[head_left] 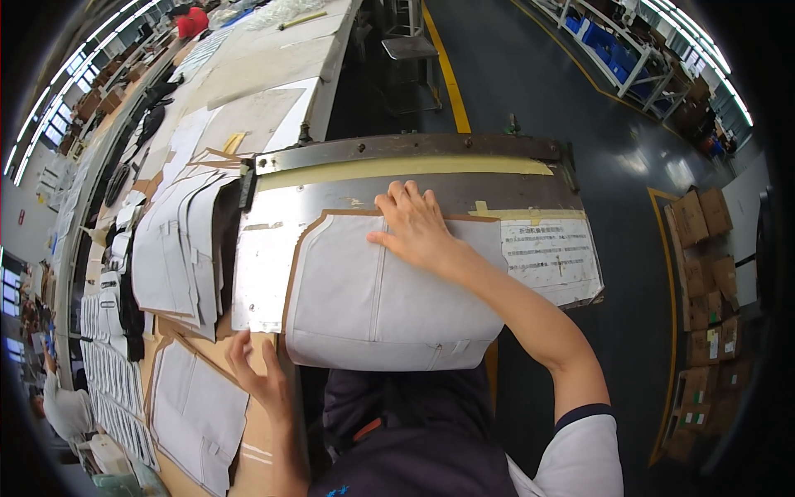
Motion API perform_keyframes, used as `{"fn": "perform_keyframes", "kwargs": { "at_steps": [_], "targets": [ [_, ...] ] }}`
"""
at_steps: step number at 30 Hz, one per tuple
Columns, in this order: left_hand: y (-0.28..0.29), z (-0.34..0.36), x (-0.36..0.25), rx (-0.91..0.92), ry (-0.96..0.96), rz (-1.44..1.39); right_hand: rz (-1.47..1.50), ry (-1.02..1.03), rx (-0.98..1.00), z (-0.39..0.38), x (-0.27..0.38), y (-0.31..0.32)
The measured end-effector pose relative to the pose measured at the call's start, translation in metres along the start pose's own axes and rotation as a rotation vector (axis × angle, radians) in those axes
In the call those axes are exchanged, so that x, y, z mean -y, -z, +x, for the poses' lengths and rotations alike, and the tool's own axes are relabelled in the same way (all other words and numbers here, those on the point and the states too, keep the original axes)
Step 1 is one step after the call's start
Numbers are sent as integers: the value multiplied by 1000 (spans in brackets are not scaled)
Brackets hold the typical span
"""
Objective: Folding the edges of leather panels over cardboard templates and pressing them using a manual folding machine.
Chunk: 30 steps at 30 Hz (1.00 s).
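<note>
A light grey sewn panel [335,277] with brown edges and stitched seams lies over the metal bed [265,282] of a bench machine. Its near end bends down past the bed's front edge, close to my lap. My right hand [414,222] rests on the panel near its far edge, fingers slightly bent and thumb apart, pressing from above without gripping. Beside the bed's near left corner, my left hand [261,373] is raised with its fingers apart and nothing visible in it. A similar grey panel [195,406] lies on the tan table just left of that hand.
A stack of grey panels [178,248] stands left of the machine. A metal bar [397,151] crosses the bed's far side. A printed sheet [551,253] is taped at right. Long worktables [273,70] run ahead; cardboard boxes [704,215] stand across the aisle.
</note>
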State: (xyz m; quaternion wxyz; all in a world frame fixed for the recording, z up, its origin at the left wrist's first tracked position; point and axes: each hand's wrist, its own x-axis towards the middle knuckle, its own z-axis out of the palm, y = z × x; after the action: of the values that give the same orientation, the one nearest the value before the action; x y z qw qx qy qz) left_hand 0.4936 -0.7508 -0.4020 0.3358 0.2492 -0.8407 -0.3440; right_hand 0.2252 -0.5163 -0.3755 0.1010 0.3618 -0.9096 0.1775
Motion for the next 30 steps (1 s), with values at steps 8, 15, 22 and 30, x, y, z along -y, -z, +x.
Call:
{"fn": "perform_keyframes", "kwargs": {
  "at_steps": [8,15,22,30],
  "targets": [
    [7,-25,55,566,461,-560,327,-152,369,30,-8,37],
    [81,167,-22,342,-396,-89,950,-285,277,-38,-19,131],
    [-77,283,-248,56,-1153,531,1402,-523,56,-118,-19,112],
    [-237,160,-192,239,-1132,44,1431,-848,-57,-217,28,77]
  ]
}}
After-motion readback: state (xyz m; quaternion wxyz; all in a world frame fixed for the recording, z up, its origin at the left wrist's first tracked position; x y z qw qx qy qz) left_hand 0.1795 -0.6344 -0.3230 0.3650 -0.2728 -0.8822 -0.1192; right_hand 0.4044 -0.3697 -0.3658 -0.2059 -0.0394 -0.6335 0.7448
